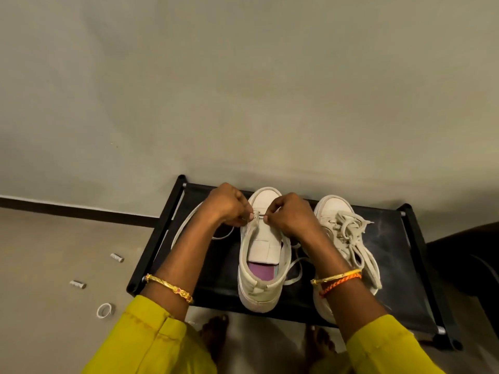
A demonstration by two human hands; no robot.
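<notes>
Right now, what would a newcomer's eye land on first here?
The left hand and right hand pinch a pale lace over the cream high-top sneaker at the middle of the black fabric shoe rack. A second cream sneaker, already laced, stands to its right.

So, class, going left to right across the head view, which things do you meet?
White ring on the floor, left hand, right hand, laced sneaker, rack's right rail.
</notes>
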